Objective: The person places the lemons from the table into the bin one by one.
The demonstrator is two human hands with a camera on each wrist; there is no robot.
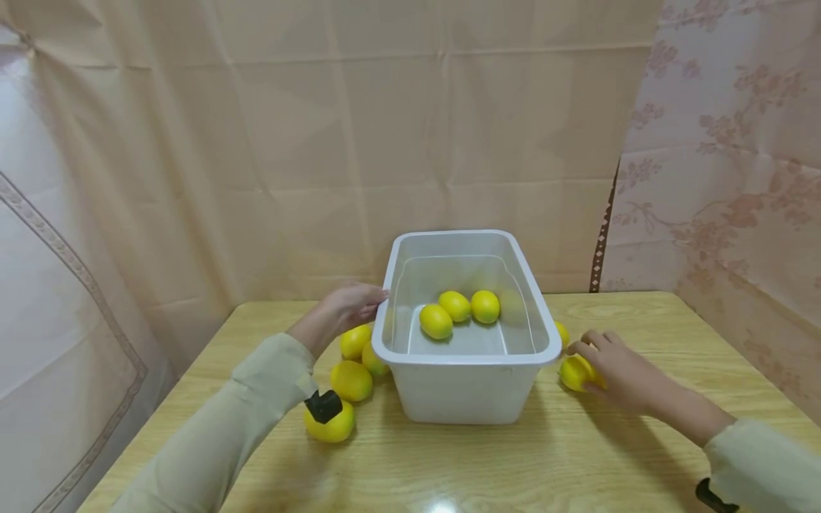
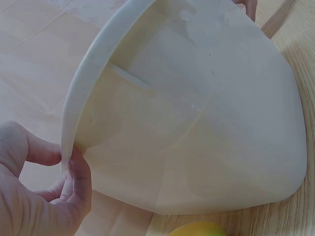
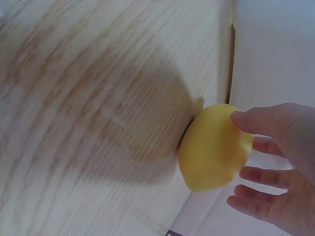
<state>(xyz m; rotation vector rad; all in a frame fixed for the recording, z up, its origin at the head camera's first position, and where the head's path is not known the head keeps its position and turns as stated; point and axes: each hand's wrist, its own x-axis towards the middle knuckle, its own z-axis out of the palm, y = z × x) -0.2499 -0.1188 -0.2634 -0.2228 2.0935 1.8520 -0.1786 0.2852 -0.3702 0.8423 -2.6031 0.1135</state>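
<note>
A white plastic tub (image 1: pixel 463 388) stands on the wooden table with three lemons inside, one of them the front-left lemon (image 1: pixel 436 322). My left hand (image 1: pixel 349 305) pinches the tub's left rim; in the left wrist view, the thumb (image 2: pixel 43 151) lies outside the lip and the fingers curl under it. To the right of the tub, my right hand (image 1: pixel 618 374) holds a lemon (image 3: pixel 214 147) at the tabletop. Its thumb presses the lemon's upper side, with the other fingers bent around the far side, partly hidden. Another lemon (image 1: pixel 562 333) shows just behind it, half covered by the tub.
Several more lemons lie left of the tub, among them a lemon (image 1: pixel 351 381) below my left forearm and a nearer lemon (image 1: pixel 336 426) partly covered by a black wrist strap (image 1: pixel 323 406). A beige curtain (image 1: pixel 321 142) hangs behind the table (image 1: pixel 417 470), and a floral cloth (image 1: pixel 737 178) at right.
</note>
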